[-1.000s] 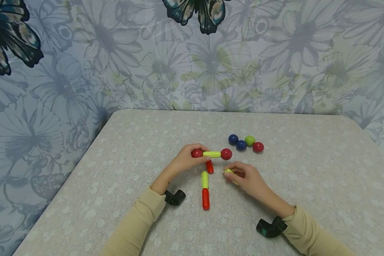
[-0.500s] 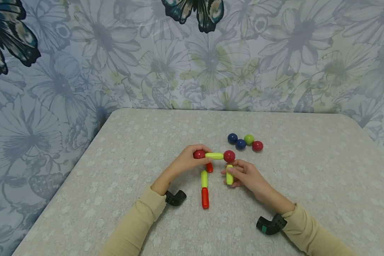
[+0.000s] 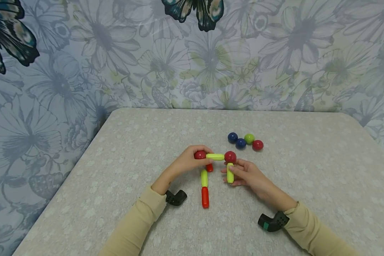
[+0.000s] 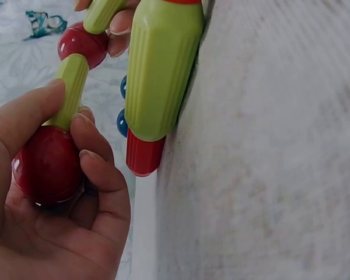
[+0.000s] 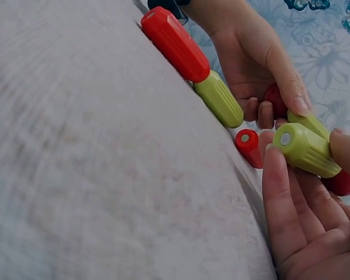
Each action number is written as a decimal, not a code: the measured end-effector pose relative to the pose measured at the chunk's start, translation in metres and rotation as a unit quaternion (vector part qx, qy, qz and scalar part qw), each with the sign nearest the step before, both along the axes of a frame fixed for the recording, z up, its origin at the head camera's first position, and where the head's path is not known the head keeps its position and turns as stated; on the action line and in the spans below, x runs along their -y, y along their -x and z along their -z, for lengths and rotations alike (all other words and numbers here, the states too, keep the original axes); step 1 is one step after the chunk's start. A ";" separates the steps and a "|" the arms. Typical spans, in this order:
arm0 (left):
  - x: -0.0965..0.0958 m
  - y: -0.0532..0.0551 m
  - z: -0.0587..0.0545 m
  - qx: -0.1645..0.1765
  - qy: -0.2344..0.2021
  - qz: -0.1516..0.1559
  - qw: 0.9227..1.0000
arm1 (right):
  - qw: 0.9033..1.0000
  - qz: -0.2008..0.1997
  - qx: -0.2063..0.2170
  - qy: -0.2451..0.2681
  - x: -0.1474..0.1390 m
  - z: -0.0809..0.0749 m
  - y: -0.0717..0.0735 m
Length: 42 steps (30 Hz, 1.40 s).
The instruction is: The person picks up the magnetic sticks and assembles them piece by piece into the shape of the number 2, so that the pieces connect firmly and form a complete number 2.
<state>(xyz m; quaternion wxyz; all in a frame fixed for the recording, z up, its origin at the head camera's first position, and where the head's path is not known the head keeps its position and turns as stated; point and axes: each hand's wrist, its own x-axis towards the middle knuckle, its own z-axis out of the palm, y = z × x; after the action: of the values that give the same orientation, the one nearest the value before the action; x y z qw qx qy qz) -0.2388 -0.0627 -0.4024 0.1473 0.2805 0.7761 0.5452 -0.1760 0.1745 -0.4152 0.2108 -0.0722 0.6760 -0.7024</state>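
Observation:
My left hand [image 3: 191, 159] grips a red ball [image 4: 48, 165] and the end of a yellow-green magnetic rod [image 3: 215, 156] that sticks out to the right. At that rod's far end sits a second red ball [image 3: 230, 156]. With thumb and fingers, my right hand [image 3: 248, 174] pinches another yellow-green rod [image 3: 230, 173], its upper end right at the second ball. A round metal magnet [image 5: 285, 139] shows in this rod's free end. On the table between the hands lie a yellow-green rod [image 3: 204, 178] and a red rod [image 3: 205, 197] end to end.
Behind the hands, two blue balls [image 3: 240, 143], a green ball [image 3: 249, 138] and a red ball [image 3: 257, 145] form a group. One more red rod [image 3: 209, 167] lies partly under my left hand. A patterned cloth [image 3: 307, 160] covers the table.
My right hand has turned its yellow-green rod to point away from me and brought it up to the second red ball. My left hand has shifted slightly right with its pieces.

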 end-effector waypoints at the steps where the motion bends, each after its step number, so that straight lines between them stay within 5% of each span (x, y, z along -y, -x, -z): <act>1: 0.000 0.001 0.000 -0.001 -0.001 0.001 1.000 | 1.000 -0.002 0.000 0.004 0.000 0.000 0.000; 13: -0.001 0.013 -0.006 -0.009 0.013 -0.006 1.000 | 0.997 0.014 0.045 0.059 0.000 -0.006 0.017; 23: 0.008 0.033 0.003 -0.047 0.047 -0.047 0.997 | 0.988 0.054 0.090 0.110 0.014 -0.005 0.034; 33: 0.009 0.034 0.009 -0.083 0.113 -0.039 0.989 | 0.988 0.063 0.101 0.099 0.017 -0.001 0.039; 37: 0.009 0.038 0.003 -0.099 0.138 -0.027 0.985 | 0.989 0.055 0.100 0.092 0.017 -0.003 0.040; 42: 0.008 0.060 -0.018 -0.112 0.158 0.015 0.981 | 0.989 0.065 0.109 0.080 0.019 -0.002 0.038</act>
<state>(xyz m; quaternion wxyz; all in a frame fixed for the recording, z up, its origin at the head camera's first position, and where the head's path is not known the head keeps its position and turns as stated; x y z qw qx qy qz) -0.2989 -0.0704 -0.3841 0.1095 0.3244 0.8598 0.3788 -0.2138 0.1553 -0.4135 0.2309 0.0325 0.5936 -0.7703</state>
